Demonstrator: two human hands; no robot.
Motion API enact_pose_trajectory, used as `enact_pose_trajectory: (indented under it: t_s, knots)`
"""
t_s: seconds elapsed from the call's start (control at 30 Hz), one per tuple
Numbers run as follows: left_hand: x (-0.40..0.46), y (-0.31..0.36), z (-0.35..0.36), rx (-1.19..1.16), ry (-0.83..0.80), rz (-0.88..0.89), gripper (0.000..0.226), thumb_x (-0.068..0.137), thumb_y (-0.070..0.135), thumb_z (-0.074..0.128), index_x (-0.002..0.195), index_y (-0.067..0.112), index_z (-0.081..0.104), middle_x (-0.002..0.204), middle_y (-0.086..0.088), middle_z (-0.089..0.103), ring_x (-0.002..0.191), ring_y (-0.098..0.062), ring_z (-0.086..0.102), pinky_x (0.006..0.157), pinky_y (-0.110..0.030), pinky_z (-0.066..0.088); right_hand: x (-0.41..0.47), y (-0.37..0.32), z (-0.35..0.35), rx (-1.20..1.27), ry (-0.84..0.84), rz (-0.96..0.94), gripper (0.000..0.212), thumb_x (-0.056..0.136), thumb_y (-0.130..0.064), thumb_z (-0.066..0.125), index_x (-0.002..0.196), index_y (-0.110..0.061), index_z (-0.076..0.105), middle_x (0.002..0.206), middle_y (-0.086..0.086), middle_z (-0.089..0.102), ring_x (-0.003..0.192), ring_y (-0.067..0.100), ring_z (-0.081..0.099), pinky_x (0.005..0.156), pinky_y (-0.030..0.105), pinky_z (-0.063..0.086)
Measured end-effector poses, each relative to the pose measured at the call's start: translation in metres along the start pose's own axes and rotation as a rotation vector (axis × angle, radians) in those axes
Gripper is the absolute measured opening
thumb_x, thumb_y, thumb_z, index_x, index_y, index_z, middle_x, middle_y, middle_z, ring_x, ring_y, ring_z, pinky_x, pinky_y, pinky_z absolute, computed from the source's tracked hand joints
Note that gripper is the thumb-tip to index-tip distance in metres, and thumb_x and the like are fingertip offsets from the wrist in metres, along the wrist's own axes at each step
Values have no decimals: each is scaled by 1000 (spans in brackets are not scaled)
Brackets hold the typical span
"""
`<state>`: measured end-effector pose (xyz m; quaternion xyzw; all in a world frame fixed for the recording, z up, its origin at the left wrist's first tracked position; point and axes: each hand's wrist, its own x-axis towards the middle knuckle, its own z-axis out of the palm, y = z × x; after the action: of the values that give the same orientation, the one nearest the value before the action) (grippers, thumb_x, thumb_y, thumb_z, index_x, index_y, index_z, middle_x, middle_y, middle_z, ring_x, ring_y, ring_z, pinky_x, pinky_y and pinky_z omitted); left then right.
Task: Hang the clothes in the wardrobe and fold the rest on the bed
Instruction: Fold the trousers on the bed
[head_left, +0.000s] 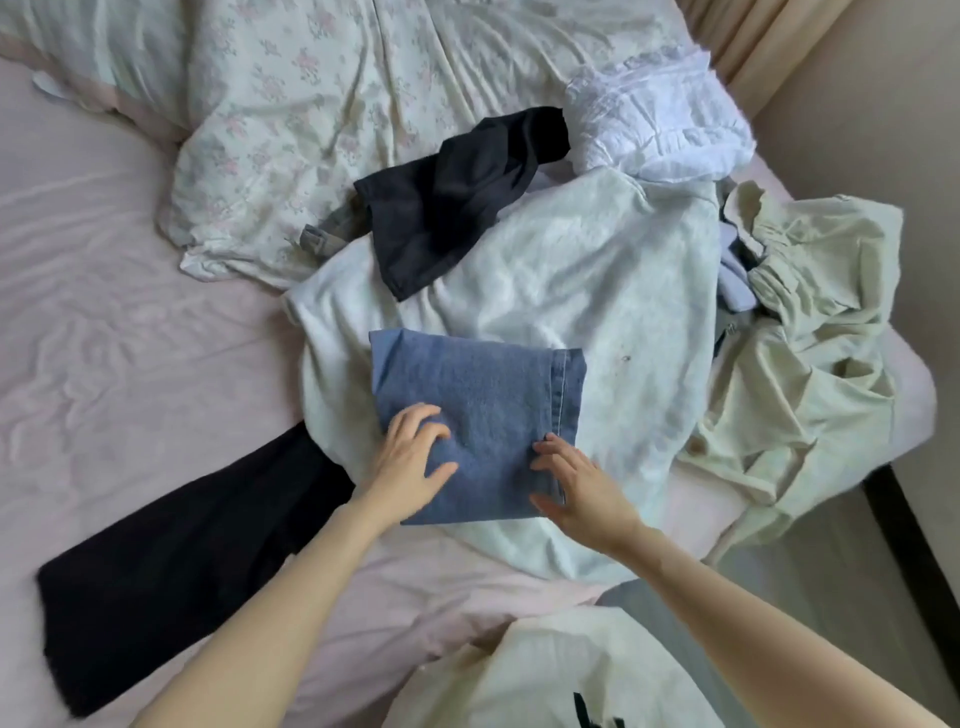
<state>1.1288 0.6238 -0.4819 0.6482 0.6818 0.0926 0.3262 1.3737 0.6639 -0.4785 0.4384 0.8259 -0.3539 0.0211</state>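
Jeans: a folded blue denim piece (475, 415) lies as a neat rectangle on top of a pale cloth, in the middle of the bed; a stitched hem runs down its right edge
Left hand: the left hand (410, 457) rests on the lower left part of the jeans; fingers spread and slightly bent, pressing on the denim; grip loose, holding nothing
Right hand: the right hand (582, 483) touches the lower right edge of the jeans beside the hem; fingers nearly straight and together; grip wide, holding nothing
Pale cloth: a large whitish garment (597, 291) spreads under the jeans; rumpled
Black top: a dark garment (452, 202) lies crumpled on the far part of the pale cloth, well apart from the jeans
Black trousers: a long dark piece (171, 561) lies flat at the left, its far end tucked under the pale cloth
White frilly piece: a bunched white garment (660, 124) sits at the far right
Cream garment: a crumpled cream piece (810, 332) hangs over the right edge of the bed
Bed: pink sheet (114, 322); a floral pillow (322, 104) at the head
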Motion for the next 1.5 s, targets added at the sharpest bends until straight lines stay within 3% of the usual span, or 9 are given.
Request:
enact_pose_trajectory:
  t_s: [0.17,0.27,0.4,0.57,0.73,1.13,1.23,1.33,1.5]
  knots:
    - [31,-13,6,-185,278,-351,96,76,44,71,149,22,12,157,-1,4,143,-20,4,115,-43,15,18,-12,1,477,435,418,49,83,-20,68,124,-6,45,115,0,42,110,18,47,99,38,41]
    - [46,-25,5,-726,212,-556,112,67,45,79,149,32,3,156,7,14,141,-13,21,114,-42,24,40,-9,-3,701,468,585,78,79,-28,74,141,-13,28,130,2,38,125,19,42,104,36,39]
    - [46,-27,17,-1094,158,-558,102,63,35,85,142,41,21,134,12,48,116,-7,52,99,-36,43,56,-6,-1,1025,352,463,52,77,-17,76,114,-35,43,106,-14,62,90,-6,63,67,8,48]
    - [27,-8,3,-1191,140,-544,82,52,33,86,124,29,46,108,10,66,94,-5,66,75,-24,50,52,-15,-10,1121,251,510,29,77,-24,76,101,-25,59,97,-11,70,82,0,67,66,16,50]
    - [-36,16,-15,-1258,199,-579,69,55,30,85,116,21,54,106,-1,70,94,-18,68,83,-36,52,23,-45,-27,1104,205,334,29,77,-17,75,99,-25,59,86,-17,72,80,-1,68,60,9,50]
    - [-264,53,-91,-1121,706,-522,80,63,36,83,129,25,40,125,3,58,106,-9,60,91,-31,48,-62,-215,-38,1065,3,-54,30,76,-13,76,102,-17,61,92,-5,73,83,10,70,68,22,57]
    - [-332,38,-107,-610,931,-679,119,65,41,82,149,25,-1,151,1,15,138,-14,20,112,-33,23,-81,-276,-22,995,-71,-137,29,76,-14,76,101,-21,61,95,-6,72,85,10,69,75,28,55]
    - [-391,19,-128,29,802,-680,125,61,64,71,142,39,-20,154,10,-21,142,-16,-21,116,-47,-1,-96,-331,-5,937,-216,-242,31,78,-12,74,105,-18,60,99,-2,72,88,13,69,75,29,56]
    - [-517,-31,-178,-373,531,-530,96,56,46,82,138,34,34,137,15,46,124,-8,45,103,-24,36,-128,-454,48,687,-574,-493,21,81,-8,70,99,-18,63,93,-7,73,90,10,69,70,19,53]
